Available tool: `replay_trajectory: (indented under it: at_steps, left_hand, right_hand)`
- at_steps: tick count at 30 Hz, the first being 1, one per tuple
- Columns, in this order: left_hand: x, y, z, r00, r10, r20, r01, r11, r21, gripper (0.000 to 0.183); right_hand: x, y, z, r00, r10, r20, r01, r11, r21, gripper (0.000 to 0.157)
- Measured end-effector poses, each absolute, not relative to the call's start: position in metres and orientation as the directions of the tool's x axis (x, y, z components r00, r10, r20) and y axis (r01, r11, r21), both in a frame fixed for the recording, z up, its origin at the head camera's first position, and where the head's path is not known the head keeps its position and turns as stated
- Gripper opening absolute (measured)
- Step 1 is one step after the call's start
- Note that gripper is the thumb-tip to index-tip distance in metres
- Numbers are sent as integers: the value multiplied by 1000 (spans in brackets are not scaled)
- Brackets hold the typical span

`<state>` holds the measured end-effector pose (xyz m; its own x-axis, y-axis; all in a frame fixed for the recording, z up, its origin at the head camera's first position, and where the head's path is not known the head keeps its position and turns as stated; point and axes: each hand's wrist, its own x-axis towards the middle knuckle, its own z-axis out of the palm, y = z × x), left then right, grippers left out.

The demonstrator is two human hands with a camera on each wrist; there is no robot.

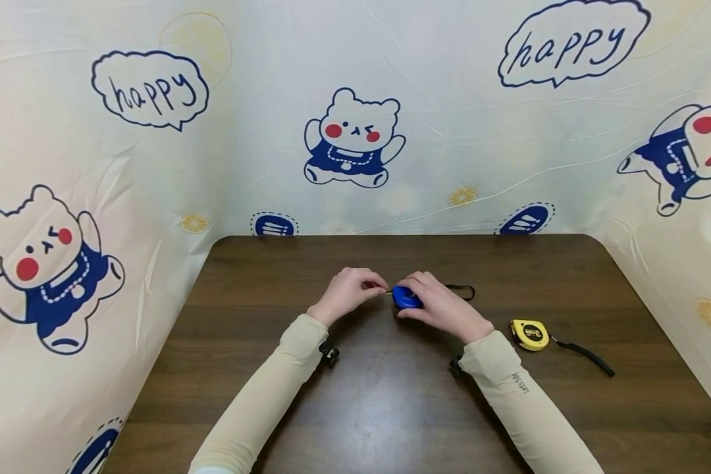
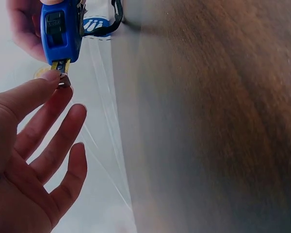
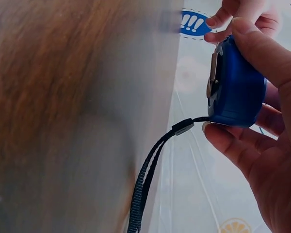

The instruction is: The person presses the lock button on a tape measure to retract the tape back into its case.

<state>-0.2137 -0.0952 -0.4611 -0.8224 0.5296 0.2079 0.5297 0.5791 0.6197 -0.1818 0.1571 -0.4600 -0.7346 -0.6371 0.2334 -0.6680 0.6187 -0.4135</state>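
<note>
My right hand (image 1: 435,301) grips a blue tape measure (image 1: 405,297), thumb on one side and fingers round the other. From its case a short bit of yellow blade (image 2: 61,66) sticks out, ending in a metal hook. Thumb and index finger of my left hand (image 1: 352,291) pinch that blade end, while the other fingers of this hand spread loosely in the left wrist view. A black wrist strap (image 3: 150,162) hangs from the case in the right wrist view. On the case's face a dark lock button (image 2: 55,25) shows in the left wrist view.
A yellow tape measure (image 1: 530,335) with a black strap (image 1: 589,359) lies on the brown wooden table (image 1: 261,316), to the right of my right forearm. Behind the table hangs a pale cloth (image 1: 450,145) printed with bears and the word happy.
</note>
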Motion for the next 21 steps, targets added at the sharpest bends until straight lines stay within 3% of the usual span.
replay_trajectory:
  at_steps: [16, 21]
  left_hand:
    - [-212, -88, -461, -822, 528, 211, 526, 566, 635, 11]
    - [-211, -92, -464, -831, 535, 152, 501, 602, 622, 17]
  right_hand:
    - [-180, 161, -458, -728, -648, 225, -674, 613, -414, 54]
    - [-180, 171, -461, -750, -626, 212, -650, 639, -412, 55]
